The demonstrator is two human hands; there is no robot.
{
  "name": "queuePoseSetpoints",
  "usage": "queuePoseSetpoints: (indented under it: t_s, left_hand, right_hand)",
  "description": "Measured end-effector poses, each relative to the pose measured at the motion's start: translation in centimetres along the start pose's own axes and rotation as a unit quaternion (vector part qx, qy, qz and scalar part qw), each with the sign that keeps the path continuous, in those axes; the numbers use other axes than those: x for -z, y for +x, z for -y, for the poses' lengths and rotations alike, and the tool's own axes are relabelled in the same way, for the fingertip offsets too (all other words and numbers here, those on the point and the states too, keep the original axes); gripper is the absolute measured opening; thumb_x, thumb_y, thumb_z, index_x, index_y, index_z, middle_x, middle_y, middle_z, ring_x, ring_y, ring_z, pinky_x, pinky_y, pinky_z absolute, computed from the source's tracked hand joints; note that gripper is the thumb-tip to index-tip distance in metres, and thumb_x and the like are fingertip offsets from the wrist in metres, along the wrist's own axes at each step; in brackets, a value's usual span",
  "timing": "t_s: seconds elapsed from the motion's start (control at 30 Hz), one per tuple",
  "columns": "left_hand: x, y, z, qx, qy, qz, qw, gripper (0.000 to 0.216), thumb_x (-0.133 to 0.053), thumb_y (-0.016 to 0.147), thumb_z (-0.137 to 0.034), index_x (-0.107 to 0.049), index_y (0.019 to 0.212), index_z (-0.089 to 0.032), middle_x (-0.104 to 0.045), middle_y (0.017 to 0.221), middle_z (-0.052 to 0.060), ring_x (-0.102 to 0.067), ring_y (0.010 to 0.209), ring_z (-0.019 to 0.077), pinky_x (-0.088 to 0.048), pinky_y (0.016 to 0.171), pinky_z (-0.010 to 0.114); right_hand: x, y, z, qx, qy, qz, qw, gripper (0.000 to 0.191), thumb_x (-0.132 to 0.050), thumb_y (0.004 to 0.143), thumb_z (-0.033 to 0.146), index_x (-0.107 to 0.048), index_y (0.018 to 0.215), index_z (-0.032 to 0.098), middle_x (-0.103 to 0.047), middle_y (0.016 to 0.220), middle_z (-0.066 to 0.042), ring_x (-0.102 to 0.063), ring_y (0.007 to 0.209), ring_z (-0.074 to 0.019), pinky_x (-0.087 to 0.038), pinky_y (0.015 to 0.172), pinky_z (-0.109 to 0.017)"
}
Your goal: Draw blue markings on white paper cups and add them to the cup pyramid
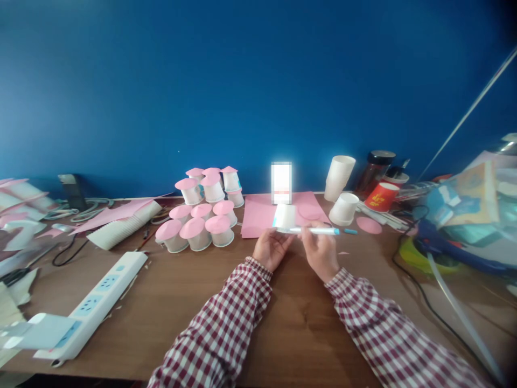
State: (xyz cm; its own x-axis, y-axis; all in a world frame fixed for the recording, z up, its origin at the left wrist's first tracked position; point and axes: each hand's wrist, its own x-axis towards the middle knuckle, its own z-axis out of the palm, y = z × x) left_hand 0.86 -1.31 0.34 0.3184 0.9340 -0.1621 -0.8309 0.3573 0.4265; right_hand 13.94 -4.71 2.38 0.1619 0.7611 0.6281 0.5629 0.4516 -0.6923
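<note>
My left hand [271, 250] is closed around the lower part of a white paper cup [285, 216], which is upside down with its narrow end up. A white marker with a blue end [319, 231] is pinched in my right hand [321, 249], its tip at the cup's side. Beyond the cup lies a pink paper sheet [258, 213], partly covered by the hands and cup. The marker's blue cap [350, 231] rests on the table to the right. What the marker tip touches is too small to tell.
Several upturned cups with pink cone tops [194, 228] stand to the left. White stacked cups [340, 178], an upturned cup [344, 208], a red cup [382, 197] and a pink disc [369, 225] sit right. A power strip [97, 302] lies front left; cables [416, 285] cross the right.
</note>
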Motion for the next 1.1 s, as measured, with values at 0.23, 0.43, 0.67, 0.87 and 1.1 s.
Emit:
queuePoseSetpoints:
  t_s: [0.23, 0.43, 0.67, 0.87, 1.1]
  left_hand:
    - [-0.18, -0.03, -0.06, -0.005, 0.012, -0.002, 1.0, 0.006, -0.055, 0.075, -0.016, -0.06, 0.075, -0.012, -0.067, 0.078, 0.008, -0.064, 0.084, 0.0182, -0.051, 0.083, 0.032]
    - [-0.21, -0.09, -0.04, -0.008, 0.015, -0.006, 1.0, 0.005, -0.056, 0.073, -0.015, -0.06, 0.074, -0.012, -0.068, 0.077, 0.007, -0.064, 0.086, 0.0188, -0.051, 0.084, 0.034]
    - [-0.12, 0.02, -0.02, -0.002, 0.004, -0.009, 1.0, 0.005, -0.056, 0.073, -0.014, -0.06, 0.075, -0.012, -0.068, 0.082, 0.008, -0.063, 0.089, 0.0196, -0.051, 0.086, 0.035]
    - [-0.18, 0.0, -0.02, -0.001, 0.003, -0.014, 1.0, 0.005, -0.056, 0.073, -0.013, -0.06, 0.076, -0.012, -0.068, 0.08, 0.008, -0.063, 0.088, 0.0196, -0.05, 0.087, 0.036]
    - [-0.18, 0.06, -0.05, -0.002, 0.005, -0.016, 1.0, 0.009, -0.055, 0.074, -0.013, -0.061, 0.08, -0.012, -0.068, 0.081, 0.008, -0.063, 0.089, 0.0194, -0.05, 0.088, 0.036]
  right_hand:
    - [-0.04, -0.04, -0.22, 0.0, -0.018, 0.011, 1.0, 0.018, -0.047, 0.088, 0.035, -0.053, 0.081, 0.019, -0.063, 0.064, -0.003, -0.061, 0.057, -0.0171, -0.049, 0.057, -0.028]
    - [-0.09, -0.07, -0.34, 0.003, -0.018, 0.002, 1.0, 0.018, -0.047, 0.088, 0.035, -0.053, 0.082, 0.02, -0.064, 0.064, -0.003, -0.062, 0.059, -0.0178, -0.049, 0.057, -0.029]
    - [0.12, 0.14, -0.13, -0.003, -0.016, -0.012, 1.0, 0.018, -0.047, 0.088, 0.034, -0.053, 0.079, 0.02, -0.064, 0.064, -0.003, -0.062, 0.06, -0.0174, -0.049, 0.058, -0.029]
    - [0.18, 0.23, -0.25, 0.002, -0.028, -0.027, 0.999, 0.02, -0.046, 0.088, 0.035, -0.054, 0.078, 0.02, -0.065, 0.066, -0.004, -0.062, 0.061, -0.018, -0.05, 0.059, -0.03]
    - [0.2, 0.24, -0.15, 0.0, -0.022, -0.014, 1.0, 0.019, -0.046, 0.088, 0.035, -0.053, 0.078, 0.02, -0.064, 0.064, -0.003, -0.061, 0.059, -0.0169, -0.049, 0.057, -0.028]
